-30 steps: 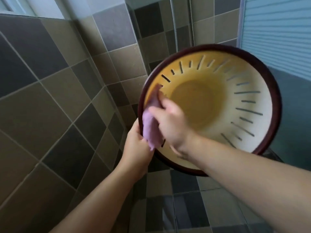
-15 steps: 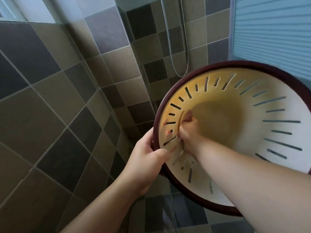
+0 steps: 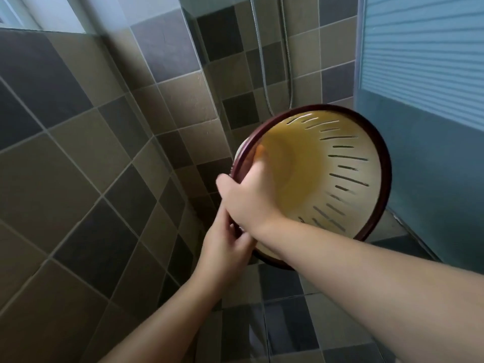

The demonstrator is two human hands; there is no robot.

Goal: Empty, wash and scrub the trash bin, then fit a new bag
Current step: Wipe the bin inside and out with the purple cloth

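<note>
The trash bin (image 3: 348, 163) is a cream slotted basket with a dark red rim (image 3: 387, 163), held in the air and tilted so its mouth faces me. My left hand (image 3: 225, 247) grips the rim at its lower left edge. My right hand (image 3: 248, 197) reaches into the bin and presses against the inner left wall, its fingers blurred by motion. The thumb sticks out past the rim. The pink cloth it held a moment ago is hidden under the hand.
A tiled wall (image 3: 78, 153) stands close on the left and meets another in the corner behind the bin. A shower hose (image 3: 264, 74) hangs down that corner. A frosted blue panel (image 3: 419, 74) closes the right side. Tiled floor (image 3: 288, 323) lies below.
The bin has moved away and turned more to the right. My right hand slid from deep inside back up to the left wall near the rim. The left hand keeps its grip.
</note>
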